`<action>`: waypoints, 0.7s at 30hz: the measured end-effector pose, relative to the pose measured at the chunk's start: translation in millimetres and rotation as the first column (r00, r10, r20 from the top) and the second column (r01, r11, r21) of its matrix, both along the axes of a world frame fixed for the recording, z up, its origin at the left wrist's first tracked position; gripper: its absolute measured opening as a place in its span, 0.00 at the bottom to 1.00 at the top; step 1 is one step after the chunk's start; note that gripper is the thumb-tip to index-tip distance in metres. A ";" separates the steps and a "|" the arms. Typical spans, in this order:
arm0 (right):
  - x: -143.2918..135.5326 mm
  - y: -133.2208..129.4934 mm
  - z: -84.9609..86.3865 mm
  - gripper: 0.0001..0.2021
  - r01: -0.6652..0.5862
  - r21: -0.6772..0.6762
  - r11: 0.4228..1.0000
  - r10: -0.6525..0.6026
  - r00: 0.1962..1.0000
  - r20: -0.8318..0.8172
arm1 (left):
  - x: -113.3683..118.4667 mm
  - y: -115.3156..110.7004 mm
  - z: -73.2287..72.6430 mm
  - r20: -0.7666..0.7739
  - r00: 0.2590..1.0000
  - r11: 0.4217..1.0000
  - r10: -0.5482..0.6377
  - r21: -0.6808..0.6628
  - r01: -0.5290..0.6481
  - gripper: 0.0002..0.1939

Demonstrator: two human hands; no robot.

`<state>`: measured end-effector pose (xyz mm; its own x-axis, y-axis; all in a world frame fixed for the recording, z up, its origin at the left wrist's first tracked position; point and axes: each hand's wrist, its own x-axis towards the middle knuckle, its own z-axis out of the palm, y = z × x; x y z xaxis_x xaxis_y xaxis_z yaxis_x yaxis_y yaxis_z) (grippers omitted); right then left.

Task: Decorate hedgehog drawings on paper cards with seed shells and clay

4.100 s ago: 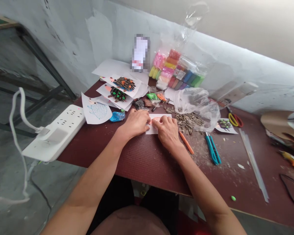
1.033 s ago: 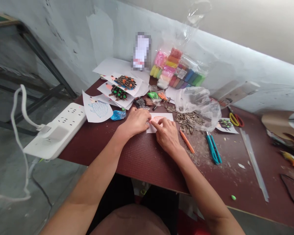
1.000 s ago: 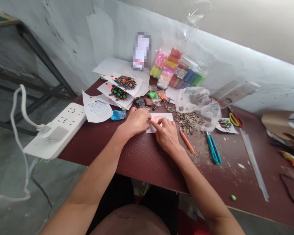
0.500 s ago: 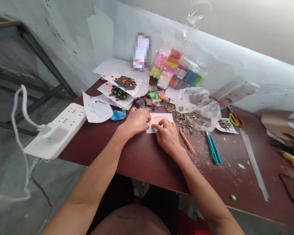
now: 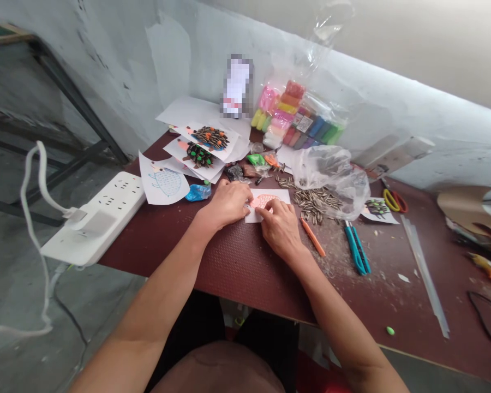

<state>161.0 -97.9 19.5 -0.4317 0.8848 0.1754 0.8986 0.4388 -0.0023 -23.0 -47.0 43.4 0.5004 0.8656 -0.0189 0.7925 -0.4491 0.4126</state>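
A small white paper card [image 5: 251,217] with an orange scale-patterned drawing [image 5: 270,200] lies flat on the dark red table. My left hand [image 5: 231,202] is closed at the card's left edge, its curled fingertips on the paper. From the right, my right hand [image 5: 281,224] rests over the card's lower part with thumb and fingers bent together by the drawing's left end. Whatever is between those fingertips is too small and covered to make out. An orange stick-like pen or tool [image 5: 312,237] and a pile of striped sunflower seeds [image 5: 317,203] lie right of my right hand.
A teal box cutter [image 5: 357,248], scissors [image 5: 395,201] and a clear plastic strip [image 5: 425,275] lie to the right. Finished seed pictures [image 5: 210,138], a blue clay packet [image 5: 198,192] and a white power strip [image 5: 94,218] are left. Packed coloured clay [image 5: 298,123] leans at the wall.
Almost nothing differs. Both hands keep their place on the card, and the whole view has shifted very slightly.
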 end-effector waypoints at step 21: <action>-5.6 0.5 2.7 0.16 0.028 0.081 0.996 -0.035 0.996 0.081 | -1.1 -1.9 9.3 -0.024 0.999 0.998 0.038 -0.040 -0.039 0.20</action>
